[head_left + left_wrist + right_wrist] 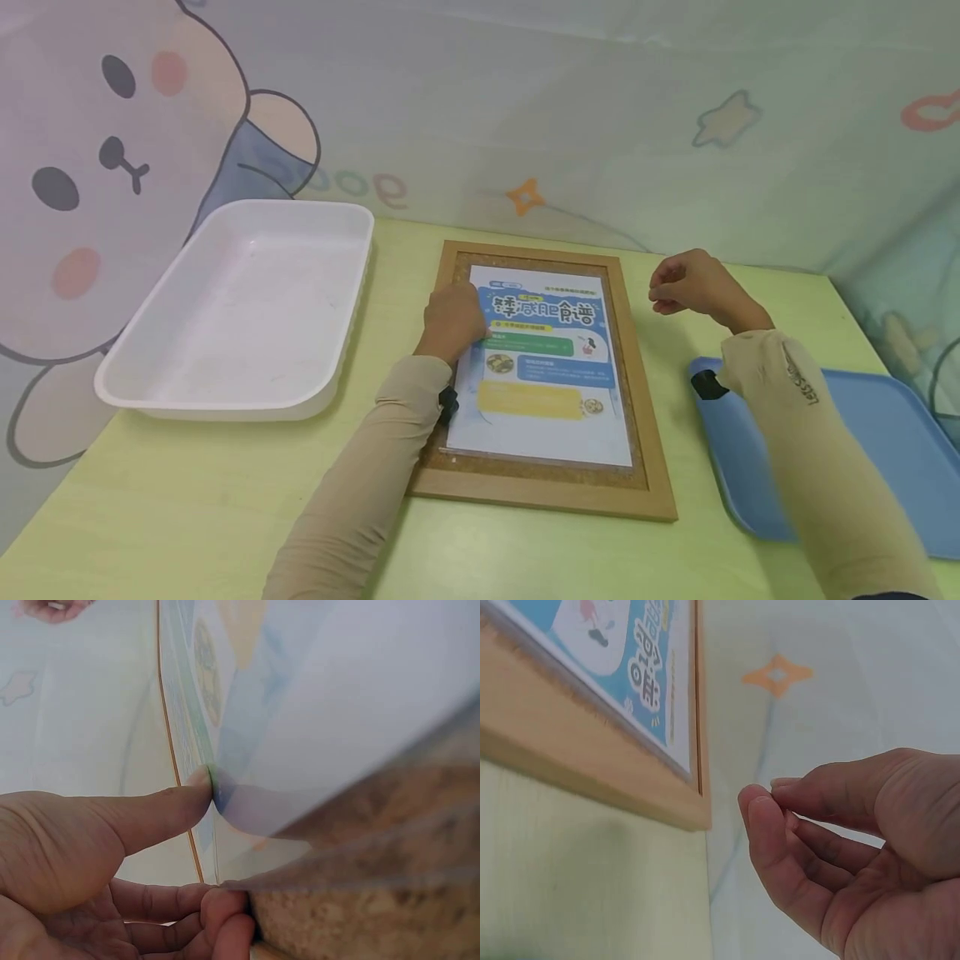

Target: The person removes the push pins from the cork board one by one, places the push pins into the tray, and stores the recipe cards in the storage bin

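A printed sheet [537, 333] with blue, green and yellow blocks lies under clear plastic on a cork board [540, 476] in a wooden frame [525, 493]. At the sheet's left edge, my left hand [454, 321] pinches the clear plastic sleeve [315, 825]. Seen from the left wrist, the thumb [161, 814] presses its printed face while the other fingers curl at the edge. My right hand [693, 287] is raised in the air beyond the frame's right side. Its thumb and fingertips meet in the right wrist view; I see nothing between them.
A deep white tray [232, 408] stands left of the frame. To the right lies a blue tray [885, 450], partly under my right sleeve [810, 417]. Behind the light green table [225, 500] hangs a printed cloth [480, 100].
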`<action>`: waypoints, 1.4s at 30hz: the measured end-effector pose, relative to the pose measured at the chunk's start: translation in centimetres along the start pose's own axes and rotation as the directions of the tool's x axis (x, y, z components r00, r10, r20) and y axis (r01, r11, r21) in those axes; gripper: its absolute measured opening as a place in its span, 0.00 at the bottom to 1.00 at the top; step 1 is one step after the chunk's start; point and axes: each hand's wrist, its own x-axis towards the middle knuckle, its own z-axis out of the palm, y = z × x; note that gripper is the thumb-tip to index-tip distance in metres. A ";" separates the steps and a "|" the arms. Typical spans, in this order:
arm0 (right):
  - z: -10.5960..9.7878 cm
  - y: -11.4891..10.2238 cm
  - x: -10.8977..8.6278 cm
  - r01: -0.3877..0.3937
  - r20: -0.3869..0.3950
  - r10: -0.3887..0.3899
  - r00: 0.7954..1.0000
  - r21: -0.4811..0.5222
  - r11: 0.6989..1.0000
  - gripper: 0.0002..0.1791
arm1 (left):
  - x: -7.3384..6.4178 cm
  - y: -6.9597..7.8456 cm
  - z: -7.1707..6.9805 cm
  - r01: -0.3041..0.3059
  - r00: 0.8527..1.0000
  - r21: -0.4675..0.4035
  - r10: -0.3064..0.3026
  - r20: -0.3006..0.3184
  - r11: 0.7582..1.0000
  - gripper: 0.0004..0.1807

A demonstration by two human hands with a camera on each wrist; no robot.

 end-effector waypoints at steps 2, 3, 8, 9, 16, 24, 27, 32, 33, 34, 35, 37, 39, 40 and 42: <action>-0.4 0.7 -0.9 -0.002 0.009 0.002 1.000 -0.016 1.000 0.09 | 0.0 0.0 0.0 0.000 1.000 0.001 0.000 0.005 1.000 0.27; -0.6 1.0 -1.3 -0.003 0.012 0.003 1.000 -0.022 1.000 0.09 | 0.0 0.0 0.0 0.000 1.000 0.001 0.000 0.007 1.000 0.27; -1.4 2.6 -3.4 -0.013 0.002 0.013 1.000 -0.051 0.999 0.09 | 0.0 0.2 -0.2 0.008 1.000 0.019 -0.008 0.013 1.000 0.27; -1.5 2.9 -3.8 -0.015 -0.002 0.015 1.000 -0.052 0.999 0.09 | 0.0 0.2 -0.2 0.009 1.000 0.021 -0.009 0.012 1.000 0.27; -2.1 6.2 -7.2 -0.043 -0.017 0.042 0.999 -0.082 0.996 0.11 | 0.1 0.2 0.1 0.002 1.000 0.009 -0.002 0.026 1.000 0.29; -2.7 9.1 -9.8 -0.048 -0.020 0.046 0.999 -0.128 0.991 0.09 | 0.1 0.1 0.0 0.004 1.000 0.019 -0.004 0.020 1.000 0.29; -2.8 10.0 -10.6 -0.051 -0.015 0.049 0.999 -0.157 0.986 0.08 | 0.1 0.2 0.0 0.001 1.000 0.020 -0.002 0.020 1.000 0.29; -2.5 11.8 -12.0 -0.062 0.006 0.064 0.998 -0.164 0.984 0.07 | 0.0 0.4 -0.1 -0.005 1.000 0.028 0.004 0.016 1.000 0.30; -2.4 12.2 -12.3 -0.069 0.011 0.071 0.997 -0.159 0.985 0.07 | 0.0 0.5 -0.1 -0.004 1.000 0.027 0.004 0.015 1.000 0.30; -2.3 12.5 -12.5 -0.075 0.014 0.078 0.997 -0.156 0.985 0.06 | -0.1 0.5 -0.1 -0.004 1.000 0.027 0.003 0.016 1.000 0.30; -2.3 12.9 -12.8 -0.081 0.016 0.085 0.996 -0.155 0.985 0.06 | -0.1 0.5 -0.2 -0.003 1.000 0.026 0.002 0.018 1.000 0.30; -2.0 13.5 -13.2 -0.097 0.014 0.100 0.995 -0.149 0.984 0.05 | 0.0 0.5 -0.2 0.001 1.000 0.014 -0.002 0.022 1.000 0.30; -1.7 14.1 -13.6 -0.106 0.003 0.108 0.994 -0.154 0.982 0.05 | 0.1 0.3 -0.2 0.006 1.000 -0.001 -0.006 0.025 1.000 0.30; -1.5 14.3 -13.7 -0.107 -0.004 0.108 0.994 -0.157 0.982 0.05 | 0.2 0.1 -0.2 0.009 1.000 -0.011 -0.009 0.027 1.000 0.33; -1.1 14.5 -13.9 -0.107 -0.017 0.106 0.994 -0.168 0.980 0.05 | 0.4 -0.3 0.0 0.013 1.000 -0.037 -0.012 0.025 0.999 0.36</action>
